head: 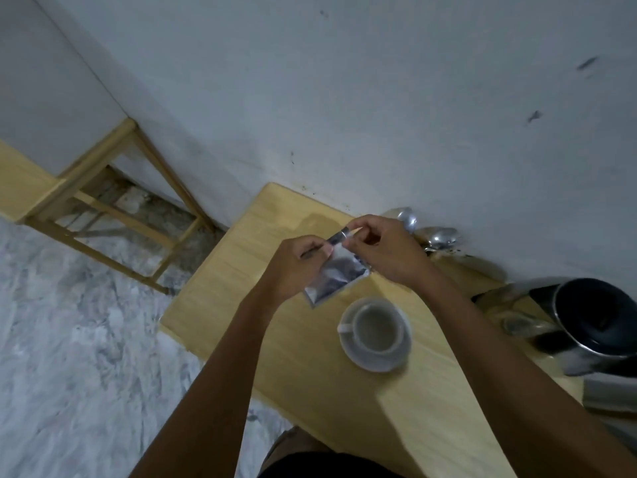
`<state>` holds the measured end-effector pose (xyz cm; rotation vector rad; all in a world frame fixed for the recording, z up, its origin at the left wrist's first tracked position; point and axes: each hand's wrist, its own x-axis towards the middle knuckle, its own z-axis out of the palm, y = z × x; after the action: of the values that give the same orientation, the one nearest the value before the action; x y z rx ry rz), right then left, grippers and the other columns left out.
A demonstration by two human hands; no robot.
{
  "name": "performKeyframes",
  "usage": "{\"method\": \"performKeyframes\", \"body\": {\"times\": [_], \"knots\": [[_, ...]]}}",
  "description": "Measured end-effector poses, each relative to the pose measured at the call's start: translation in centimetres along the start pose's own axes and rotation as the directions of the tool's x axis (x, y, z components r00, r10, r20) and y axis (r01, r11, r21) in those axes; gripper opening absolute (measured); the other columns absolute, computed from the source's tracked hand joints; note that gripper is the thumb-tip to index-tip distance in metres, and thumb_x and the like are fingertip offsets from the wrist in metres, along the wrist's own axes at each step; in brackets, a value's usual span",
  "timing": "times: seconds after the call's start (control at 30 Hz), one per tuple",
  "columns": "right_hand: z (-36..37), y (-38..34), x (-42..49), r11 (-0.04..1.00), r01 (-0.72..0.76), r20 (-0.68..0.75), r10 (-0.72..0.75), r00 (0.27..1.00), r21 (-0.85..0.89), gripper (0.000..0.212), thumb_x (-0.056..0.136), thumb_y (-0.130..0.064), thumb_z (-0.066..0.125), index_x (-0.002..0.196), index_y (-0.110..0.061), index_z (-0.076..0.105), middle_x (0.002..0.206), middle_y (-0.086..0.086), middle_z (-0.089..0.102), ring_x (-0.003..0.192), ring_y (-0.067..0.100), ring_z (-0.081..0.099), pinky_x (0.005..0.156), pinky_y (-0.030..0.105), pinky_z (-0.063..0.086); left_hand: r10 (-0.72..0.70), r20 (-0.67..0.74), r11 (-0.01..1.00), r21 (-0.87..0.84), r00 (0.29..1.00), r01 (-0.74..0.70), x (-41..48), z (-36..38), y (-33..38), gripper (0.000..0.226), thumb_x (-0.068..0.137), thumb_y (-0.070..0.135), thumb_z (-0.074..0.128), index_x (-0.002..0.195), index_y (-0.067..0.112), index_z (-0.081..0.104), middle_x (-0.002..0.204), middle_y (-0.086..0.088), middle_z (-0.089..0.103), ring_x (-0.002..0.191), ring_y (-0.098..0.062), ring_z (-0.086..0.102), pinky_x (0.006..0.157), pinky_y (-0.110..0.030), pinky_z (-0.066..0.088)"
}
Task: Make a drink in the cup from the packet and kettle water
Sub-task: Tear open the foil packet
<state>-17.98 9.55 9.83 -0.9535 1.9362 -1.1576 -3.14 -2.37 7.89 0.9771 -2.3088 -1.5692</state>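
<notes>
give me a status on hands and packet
Left hand and right hand both grip the silver packet at its top. Cup on saucer below. Nothing in the way.

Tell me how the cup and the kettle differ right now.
The cup is white and low, standing on a saucer; the kettle is metallic with a dark top, bulkier, directly on the table. The cup sits mid-table; the kettle sits at the right edge of view. Both are untouched.
</notes>
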Motion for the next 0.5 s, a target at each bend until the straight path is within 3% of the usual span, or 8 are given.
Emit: {"method": "performKeyframes", "body": {"times": [0.17, 0.3, 0.37, 0.5], "knots": [[-3.0, -2.3, -3.1, 0.990, 0.104, -0.048, -0.109, 0.993, -0.097, 0.019, 0.084, -0.018, 0.075, 0.077, -0.034, 0.067, 0.072, -0.006, 0.069, 0.061, 0.005, 0.063, 0.060, 0.025, 0.052, 0.209, 0.034, 0.948, 0.239, 0.977, -0.211, -1.2, 0.9, 4.6, 0.024, 0.095, 0.024, 0.053, 0.071, 0.021, 0.057, 0.061, 0.012, 0.054, 0.056, 0.002, 0.049, 0.053, -0.010, 0.036], [-4.8, -3.4, -5.3, 0.975, 0.139, -0.099, -0.157, 0.983, -0.172, 0.012, 0.083, -0.023, 0.076, 0.079, -0.032, 0.069, 0.069, -0.012, 0.069, 0.059, 0.004, 0.063, 0.060, 0.024, 0.053, 0.257, 0.041, 0.928, 0.270, 0.966, -0.258, -2.5, 1.8, 7.1, 0.031, 0.094, 0.020, 0.052, 0.068, 0.004, 0.056, 0.058, -0.002, 0.051, 0.054, -0.009, 0.043, 0.053, -0.020, 0.034], [-5.7, -3.8, -6.3, 0.957, 0.155, -0.089, -0.182, 0.979, -0.244, 0.007, 0.082, -0.029, 0.075, 0.081, -0.034, 0.070, 0.069, -0.018, 0.069, 0.060, 0.003, 0.063, 0.062, 0.024, 0.052, 0.271, 0.086, 0.904, 0.319, 0.959, -0.285, -3.0, 2.1, 8.0, 0.031, 0.094, 0.017, 0.051, 0.066, 0.003, 0.056, 0.057, -0.006, 0.051, 0.053, -0.009, 0.041, 0.054, -0.023, 0.034], [-6.7, -4.7, -7.7, 0.927, 0.192, -0.053, -0.220, 0.974, -0.322, 0.008, 0.082, -0.026, 0.075, 0.078, -0.032, 0.072, 0.073, -0.010, 0.071, 0.059, 0.001, 0.062, 0.061, 0.022, 0.049, 0.380, 0.081, 0.863, 0.328, 0.921, -0.385, -3.9, 2.8, 9.5, 0.032, 0.091, 0.005, 0.050, 0.061, 0.018, 0.048, 0.053, 0.012, 0.043, 0.051, 0.000, 0.046, 0.050, -0.011, 0.031]]}}
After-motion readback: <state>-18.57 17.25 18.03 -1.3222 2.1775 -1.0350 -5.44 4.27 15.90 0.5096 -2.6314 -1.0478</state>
